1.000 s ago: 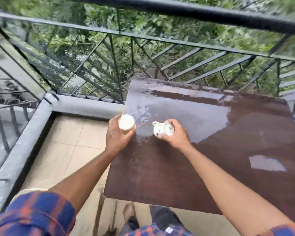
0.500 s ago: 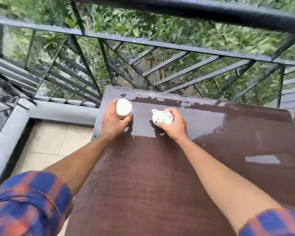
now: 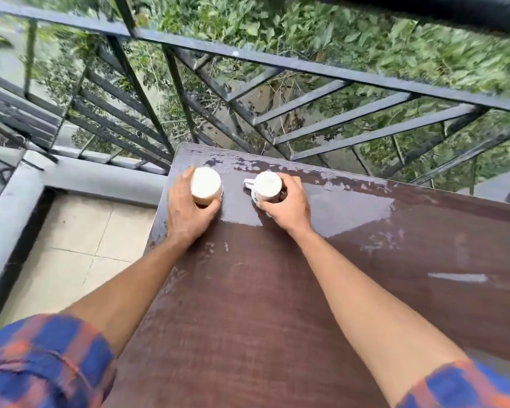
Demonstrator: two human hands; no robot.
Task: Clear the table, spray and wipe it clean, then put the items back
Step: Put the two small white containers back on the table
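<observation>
A dark brown table (image 3: 277,304) fills the lower middle, its far part glossy and wet-looking. My left hand (image 3: 186,213) grips a white cup (image 3: 205,185) near the table's far left corner. To its right my right hand (image 3: 286,206) is closed around a white mug (image 3: 266,186), whose handle points left. Both cups appear upside down, showing flat white bases. They stand close to the far edge, about a hand's width apart. Whether they rest fully on the surface I cannot tell.
A dark metal balcony railing (image 3: 277,63) runs just behind the table's far edge, with greenery beyond. A grey concrete kerb (image 3: 100,179) and beige floor tiles (image 3: 80,245) lie to the left of the table. My plaid sleeves show at the bottom corners.
Both hands carried the cups forward across the table, from the left edge area to near its far edge. The view has come closer over the table.
</observation>
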